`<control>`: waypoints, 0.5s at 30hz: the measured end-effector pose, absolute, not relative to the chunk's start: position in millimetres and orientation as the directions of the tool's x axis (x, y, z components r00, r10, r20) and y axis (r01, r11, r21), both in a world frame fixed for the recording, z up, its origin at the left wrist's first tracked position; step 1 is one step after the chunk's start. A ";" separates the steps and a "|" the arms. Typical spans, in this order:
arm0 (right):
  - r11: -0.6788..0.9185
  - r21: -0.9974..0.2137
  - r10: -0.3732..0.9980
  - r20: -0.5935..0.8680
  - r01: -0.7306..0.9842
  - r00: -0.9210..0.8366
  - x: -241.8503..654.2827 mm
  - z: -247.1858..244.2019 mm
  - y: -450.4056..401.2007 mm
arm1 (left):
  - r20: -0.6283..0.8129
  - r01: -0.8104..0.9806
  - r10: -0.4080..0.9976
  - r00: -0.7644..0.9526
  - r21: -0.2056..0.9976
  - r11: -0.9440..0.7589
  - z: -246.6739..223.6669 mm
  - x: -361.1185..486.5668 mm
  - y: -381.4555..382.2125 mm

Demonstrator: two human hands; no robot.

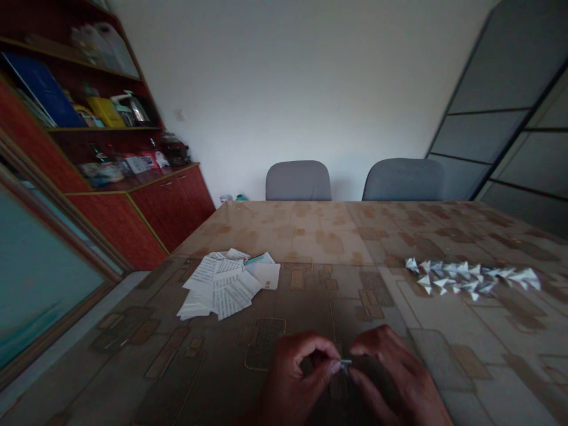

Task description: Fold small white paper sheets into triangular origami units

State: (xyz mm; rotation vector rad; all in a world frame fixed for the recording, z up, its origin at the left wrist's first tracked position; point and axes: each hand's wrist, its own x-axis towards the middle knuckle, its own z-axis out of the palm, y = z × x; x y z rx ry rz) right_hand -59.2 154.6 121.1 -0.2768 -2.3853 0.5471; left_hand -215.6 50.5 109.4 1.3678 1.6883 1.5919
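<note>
My left hand (298, 371) pinches a small folded piece of paper (345, 362) between thumb and forefinger, low over the front of the table. Just to the right of it is my right hand (396, 374), its thumb and forefinger apart on either side of the paper's end. Whether the right thumb touches the paper I cannot tell. Printed paper slips (231, 285) lie in a loose, overlapping pile to the left. Over on the right, several folded paper pieces (461, 278) with pointed tips stand in rough rows.
The table (319, 307) has a patterned cover. Behind its far edge stand two grey chairs, one (298, 180) at the middle and one (403, 179) to the right. A red-brown cabinet (173, 198) with loaded shelves is at the left, and grey panelled doors (492, 112) are at the right.
</note>
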 end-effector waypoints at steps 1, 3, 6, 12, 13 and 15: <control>0.903 -0.428 0.307 0.575 0.041 -0.758 -59.5 122.0 154.5 | 0.296 0.365 0.871 -0.392 0.919 -0.149 109.1 -214.6 50.2; 0.910 -0.414 0.280 0.573 0.023 -0.771 -60.9 122.3 154.0 | 0.300 0.401 0.882 -0.363 0.905 -0.143 108.0 -213.2 49.2; 0.911 -0.412 0.272 0.556 0.023 -0.785 -63.0 120.4 153.9 | 0.307 0.434 0.889 -0.339 0.890 -0.141 105.5 -212.9 48.5; 0.868 -0.494 0.329 0.508 0.044 -0.796 -62.8 118.8 155.6 | 0.157 0.267 0.904 -0.398 0.962 -0.050 99.1 -216.5 52.6; 0.861 -0.507 0.336 0.506 0.041 -0.794 -63.0 119.2 155.5 | 0.136 0.241 0.905 -0.404 0.970 -0.038 98.9 -217.0 53.0; 0.854 -0.518 0.338 0.507 0.033 -0.793 -63.7 119.6 155.1 | 0.105 0.212 0.909 -0.404 0.977 -0.018 100.1 -217.7 52.8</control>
